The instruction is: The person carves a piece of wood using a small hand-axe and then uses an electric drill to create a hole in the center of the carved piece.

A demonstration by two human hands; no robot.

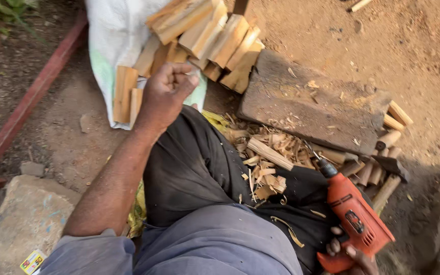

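Wooden blocks [204,38], pale and cut to rough short lengths, lie in a loose heap on a white woven sack [113,35] at about twelve o'clock from the person's lap, and they are the largest group of things here. At two o'clock from the lap a flat, weathered plank [322,109] lies on the bare earth, with rounded wooden pegs [378,173] stacked just beside its lower edge. The left hand [165,94] is closed into a loose fist at the near edge of the heap, touching the blocks or just above them; I cannot tell if it has one inside. These blocks look light, stiff and dry, with rough faces that should not slip, so I judge that a block is best taken across its narrow sides, from the top of the heap, because the ones below are pinned by their neighbours. The right hand [350,252], at five o'clock, holds an orange electric drill [355,219] by its handle, fingers wrapped around it, the bit pointing up toward the plank. The drill seems heavier and hard, with a smooth plastic body. Shavings [266,168] cover the dark trousers [194,168] between both hands. A grey stone [21,219] sits at eight o'clock and a red metal bar [31,97] at ten o'clock, both well apart from the heap.
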